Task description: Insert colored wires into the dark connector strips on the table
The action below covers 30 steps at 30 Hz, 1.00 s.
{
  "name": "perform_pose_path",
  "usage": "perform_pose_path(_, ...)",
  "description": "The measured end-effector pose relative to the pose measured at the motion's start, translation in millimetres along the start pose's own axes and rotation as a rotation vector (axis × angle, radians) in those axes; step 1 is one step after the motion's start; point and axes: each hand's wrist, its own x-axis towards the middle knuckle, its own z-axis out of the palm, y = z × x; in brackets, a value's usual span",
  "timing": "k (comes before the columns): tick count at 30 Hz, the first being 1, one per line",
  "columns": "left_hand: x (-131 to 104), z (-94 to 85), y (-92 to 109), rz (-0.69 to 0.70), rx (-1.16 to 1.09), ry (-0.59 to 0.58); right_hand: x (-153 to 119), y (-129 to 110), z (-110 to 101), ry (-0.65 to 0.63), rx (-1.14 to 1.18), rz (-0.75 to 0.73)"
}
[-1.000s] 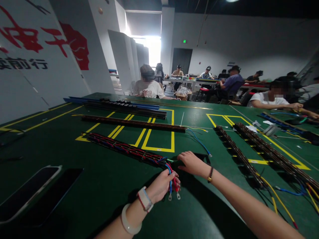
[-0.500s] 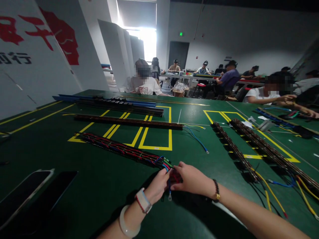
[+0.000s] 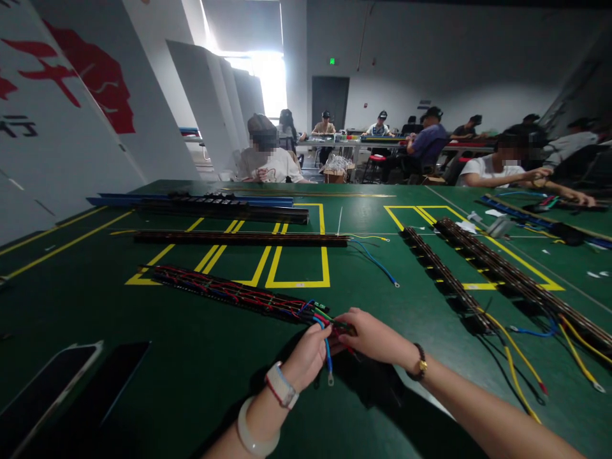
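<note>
A long black strip laced with red and blue wires (image 3: 229,292) lies aslant on the green bench (image 3: 201,389), its near right end running out into a bunch of thicker leads right by the person's hands. The left hand (image 3: 308,354) is closed around a blue cable (image 3: 328,354), which hangs out below the thumb and ends in a metal ring lug (image 3: 330,380). The right hand (image 3: 370,335) is curled in close beside it, over the red and green leads (image 3: 322,315); its fingertips are hidden, so whether they grip anything cannot be told. A pale watch strap (image 3: 282,386) and a white bangle (image 3: 258,433) circle the left wrist and forearm, a dark beaded bracelet (image 3: 421,361) the right wrist. Beyond the strip, a narrower brown strip (image 3: 239,239) lies across yellow tape outlines (image 3: 326,271), with one thin blue wire (image 3: 377,261) trailing from its right end. To the right lie two more strips (image 3: 444,274) with yellow cables (image 3: 514,363) near their closer ends. Two dark flat panels (image 3: 52,389) rest at lower left. Across the bench sits a person in a white shirt (image 3: 282,166).
</note>
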Motion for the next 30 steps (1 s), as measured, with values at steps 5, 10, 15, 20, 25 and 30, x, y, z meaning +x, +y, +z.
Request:
perform_pose_path(5, 1.0, -0.1, -1.9, -0.017, -0.076, 0.039, -3.8, -12.9, 28.0, 0.089, -0.323, 0.062)
perform_pose_path(10, 0.0, 0.1, -2.9, -0.028, -0.005, 0.098, -12.6, -32.4, 69.4, 0.287, -0.703, -0.022)
perform_pose_path(15, -1.9, 2.6, -2.0, -0.044, 0.052, 0.08, -24.6, -42.4, 70.8, 0.38, -0.721, -0.021)
perform_pose_path(20, 0.5, 3.5, -5.9, 0.029, 0.108, 0.113, -26.8, -31.1, 39.3, 0.299, -0.59, 0.046)
perform_pose_path(25, -0.6, 1.7, -5.7, 0.058, 0.148, 0.074, -22.1, -8.4, 12.0, 0.077, -0.362, -0.017)
perform_pose_path(30, -4.8, 1.8, 1.0, -0.089, 0.19, 0.104, -6.4, 10.5, -11.1, 0.052, -0.46, -0.045)
